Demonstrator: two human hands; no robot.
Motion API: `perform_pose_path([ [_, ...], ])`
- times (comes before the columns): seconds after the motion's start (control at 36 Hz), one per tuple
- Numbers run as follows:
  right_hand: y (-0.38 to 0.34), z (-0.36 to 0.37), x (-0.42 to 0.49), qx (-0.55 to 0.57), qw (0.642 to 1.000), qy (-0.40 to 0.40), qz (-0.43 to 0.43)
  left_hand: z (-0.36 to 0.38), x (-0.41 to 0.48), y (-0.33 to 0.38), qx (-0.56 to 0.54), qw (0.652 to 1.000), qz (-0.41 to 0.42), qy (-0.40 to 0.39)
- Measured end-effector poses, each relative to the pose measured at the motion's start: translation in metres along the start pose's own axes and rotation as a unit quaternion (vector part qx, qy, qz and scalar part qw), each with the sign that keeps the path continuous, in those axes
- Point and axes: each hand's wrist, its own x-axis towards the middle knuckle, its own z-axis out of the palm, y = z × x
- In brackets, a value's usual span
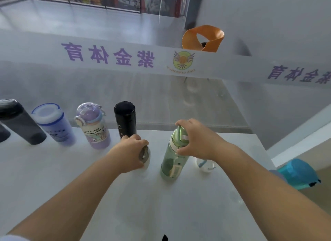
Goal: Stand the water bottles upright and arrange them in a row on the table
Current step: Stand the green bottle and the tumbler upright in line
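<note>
Row so far: four bottles stand along the far-left edge of the surface point(53, 169): grey bottle point(21, 122), blue bottle point(53, 124), purple bottle point(93, 126), black bottle point(125, 120).
Left hand point(130, 152): grip closed over the top of a white bottle point(146, 159), just near-right of the black bottle; its body is mostly hidden under the hand.
Right hand point(195, 140): grip wrapped around the lid of the green bottle point(173, 158), fingers closed on the cap; the bottle looks upright, base on the surface.
Still loose: a clear bottle point(205, 164) sits behind the right wrist, too hidden to tell whether it stands or lies.
Step in hand: probably seating both held bottles into line to the right of the black one.
Doing it well: keep each base flat, slide rather than lift, leave a gap like the others, let go only once steady.
Edges: the row hugs the far edge; pushing farther risks a drop. The right edge is close to the clear bottle.
Open room: the near half is bare, good for backing the arms out.
</note>
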Motion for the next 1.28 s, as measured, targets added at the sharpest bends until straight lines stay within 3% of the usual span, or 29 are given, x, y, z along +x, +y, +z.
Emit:
perform_pose_path([
  [0.67,0.068,-0.034,0.052,-0.032,0.999,0.015,-0.026,-0.012,0.096,0.039,-0.050,0.998,-0.029,0.019],
  [1.28,0.075,-0.039,0.066,-0.013,0.999,-0.013,-0.029,-0.008,0.109,0.036,-0.080,0.996,-0.010,0.033],
])
